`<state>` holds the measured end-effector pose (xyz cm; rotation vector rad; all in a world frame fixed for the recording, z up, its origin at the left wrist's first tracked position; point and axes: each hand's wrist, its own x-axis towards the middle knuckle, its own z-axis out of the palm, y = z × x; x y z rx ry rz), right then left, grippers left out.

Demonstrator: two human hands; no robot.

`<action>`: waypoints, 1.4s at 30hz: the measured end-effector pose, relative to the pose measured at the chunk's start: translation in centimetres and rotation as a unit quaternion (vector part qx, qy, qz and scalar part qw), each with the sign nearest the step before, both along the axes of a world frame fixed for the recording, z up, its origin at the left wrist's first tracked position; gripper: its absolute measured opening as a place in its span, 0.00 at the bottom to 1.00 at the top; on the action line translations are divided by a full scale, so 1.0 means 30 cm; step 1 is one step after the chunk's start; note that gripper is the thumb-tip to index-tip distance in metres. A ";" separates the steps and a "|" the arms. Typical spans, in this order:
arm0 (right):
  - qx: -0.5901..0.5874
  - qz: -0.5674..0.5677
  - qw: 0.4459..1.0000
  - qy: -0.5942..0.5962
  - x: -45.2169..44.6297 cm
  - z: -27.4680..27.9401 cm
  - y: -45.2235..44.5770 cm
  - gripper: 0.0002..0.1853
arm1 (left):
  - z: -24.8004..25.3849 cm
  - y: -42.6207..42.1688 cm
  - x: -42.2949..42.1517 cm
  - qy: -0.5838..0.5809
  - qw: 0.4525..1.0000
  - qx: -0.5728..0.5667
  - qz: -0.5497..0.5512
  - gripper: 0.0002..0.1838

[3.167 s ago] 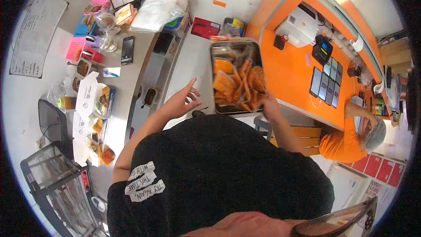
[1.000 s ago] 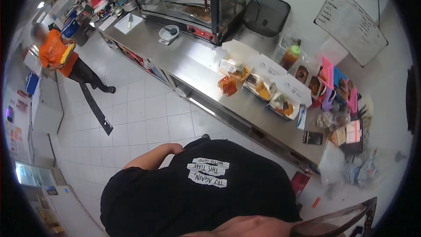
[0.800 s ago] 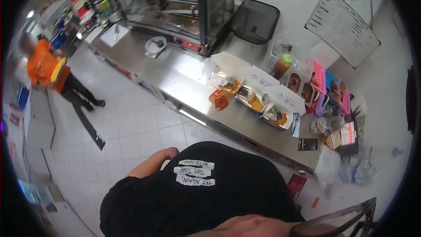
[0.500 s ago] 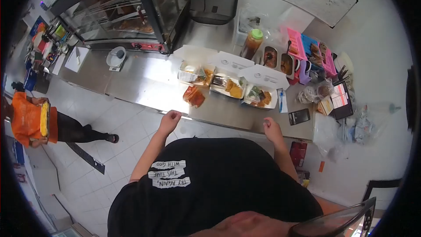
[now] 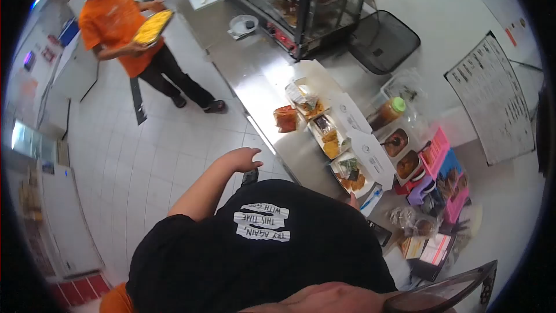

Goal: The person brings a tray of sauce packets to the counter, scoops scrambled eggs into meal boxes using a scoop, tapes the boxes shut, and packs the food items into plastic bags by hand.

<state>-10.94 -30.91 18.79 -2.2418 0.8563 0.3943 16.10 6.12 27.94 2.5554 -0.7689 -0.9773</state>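
Okay so, the counter [image 5: 243,69] was smooth shiny steel with glare on it; three white cardboard boxes [image 5: 346,113] were lined up there, lids flipped back; rough golden-brown food [image 5: 354,184] and some leafy-looking green [image 5: 348,165] could be seen in the nearest box [image 5: 372,162], while yellowish chunks [image 5: 331,146] were packed into the middle one; a crinkly, glossy red-orange packet [image 5: 285,119] was left just beside the far box [image 5: 315,75]; a rounded squeeze bottle [image 5: 385,113] with a lime-green cap was stood behind the lids.

As for the grip, the left hand [image 5: 246,159] was held out over pale square floor tiles [image 5: 191,145], near the counter's edge, fingers apart and nothing held; the right hand [image 5: 354,200] was mostly hidden by the soft black shirt [image 5: 260,266], so whether it was closed on anything couldn't be told; its visible fingertip was placed right by the nearest box's front edge, contact unclear; all three boxes were set apart from the left hand; a slim blue pen [image 5: 369,198] was laid just beside that right fingertip.
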 end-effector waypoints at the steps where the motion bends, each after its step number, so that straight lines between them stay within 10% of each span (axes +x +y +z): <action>1: -0.006 0.012 1.000 0.005 -0.010 -0.001 -0.013 0.39 | 0.031 -0.010 -0.048 0.001 1.000 -0.009 0.014 0.32; 14: 0.053 0.223 0.968 -0.100 -0.026 -0.192 -0.286 0.16 | 0.075 0.043 -0.337 -0.027 0.992 -0.037 0.119 0.33; 42: -0.036 0.221 0.975 -0.006 -0.006 -0.069 -0.257 0.15 | 0.157 -0.146 -0.422 0.017 0.993 0.014 0.116 0.33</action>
